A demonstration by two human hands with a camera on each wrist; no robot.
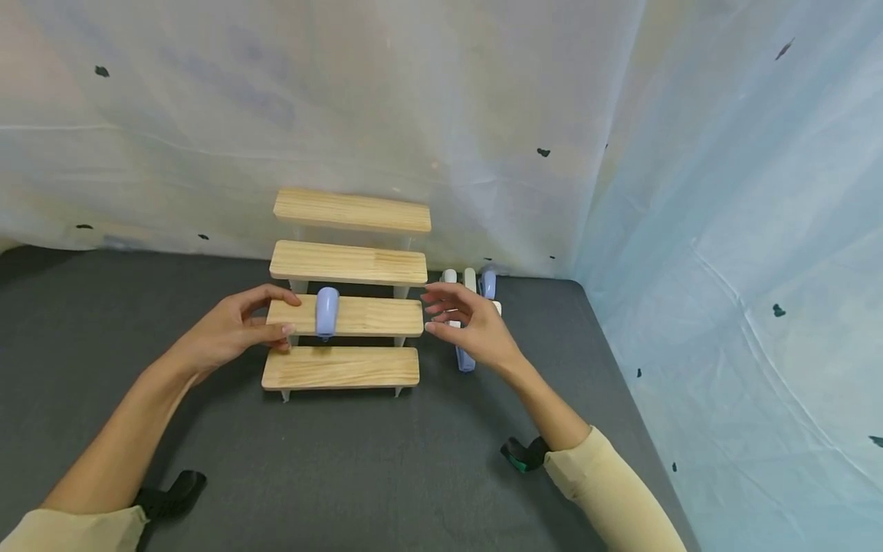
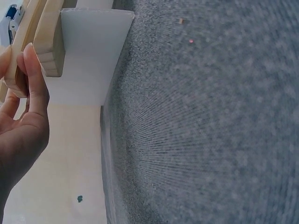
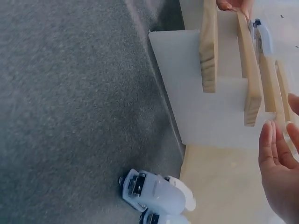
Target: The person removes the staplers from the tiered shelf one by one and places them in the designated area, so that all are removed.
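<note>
A four-tier display stand with pale wooden boards and white side supports stands before me. On its second board from the bottom [image 1: 379,316] lies a lavender stapler [image 1: 327,310], left of the middle. My left hand [image 1: 237,326] holds the left end of that board, thumb and fingers on opposite faces, as the left wrist view also shows. At the stand's other side my right hand [image 1: 476,326] hovers with fingers extended by the right end, gripping nothing. The right wrist view shows the stapler [image 3: 265,37] beyond the board edges.
Several white and lavender staplers [image 1: 488,284] are grouped on the dark grey tabletop [image 1: 345,468], right of the stand and partly behind my right hand. A pale sheet [image 1: 448,92] hangs at the back, and another bluish sheet [image 1: 745,230] borders the right side.
</note>
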